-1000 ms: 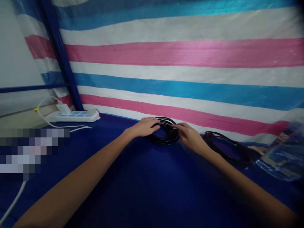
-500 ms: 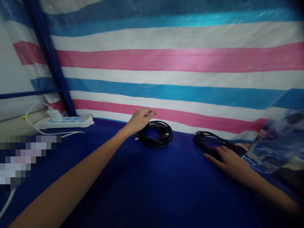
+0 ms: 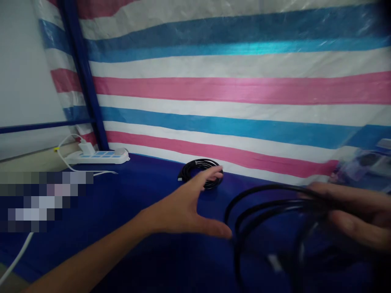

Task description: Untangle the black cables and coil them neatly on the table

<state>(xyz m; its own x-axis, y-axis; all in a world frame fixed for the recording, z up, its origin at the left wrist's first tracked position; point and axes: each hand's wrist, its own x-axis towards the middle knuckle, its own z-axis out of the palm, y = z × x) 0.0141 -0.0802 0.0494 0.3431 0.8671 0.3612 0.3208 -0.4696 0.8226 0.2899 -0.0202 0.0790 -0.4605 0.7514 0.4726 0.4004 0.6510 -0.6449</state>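
Observation:
My right hand [image 3: 360, 215] grips a loosely looped black cable [image 3: 262, 207] and holds it up close to the camera at the right. A pale connector [image 3: 275, 262] shows blurred below the loops. With thumb and fingers spread, my left hand [image 3: 186, 203] hovers just left of those loops and holds nothing. Behind its fingers, a second coiled black cable [image 3: 189, 167] lies on the blue tabletop [image 3: 152, 179], partly hidden by the hand. One light-coloured plug end [image 3: 180, 179] sticks out at that coil's left side.
At the back left stands a white power strip [image 3: 104, 157] with a white charger [image 3: 87, 147] plugged in and a white cord. Clear plastic packaging [image 3: 360, 167] sits at the right. A striped sheet [image 3: 214, 89] hangs behind the table, beside a blue post [image 3: 82, 73].
My right hand has lifted the right-hand cable off the table and brought it nearer. My left hand has moved from above the other coil toward the raised loops, its fingers opening.

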